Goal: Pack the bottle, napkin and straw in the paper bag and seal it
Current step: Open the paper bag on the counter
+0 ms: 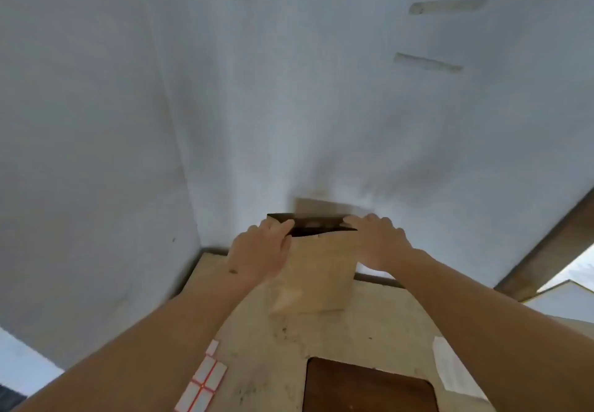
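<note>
While both the left hand (257, 250) and right hand (376, 238) apparently grip the blurred paper bag (318, 276), stickers (205, 379) lie nearby.

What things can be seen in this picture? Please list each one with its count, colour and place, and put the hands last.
paper bag: one, brown, upright at the far end of the table, mouth open.
table: one, pale and stained, in front of the person.
dark panel: one, dark brown, set in the near part of the table.
stickers: one sheet, white with red lines, near left edge of the table.
paper slip: one, white, near right edge of the table.
wall: white, behind the table.
left hand: one, holds the left side of the bag's mouth.
right hand: one, holds the right side of the bag's mouth.
</note>
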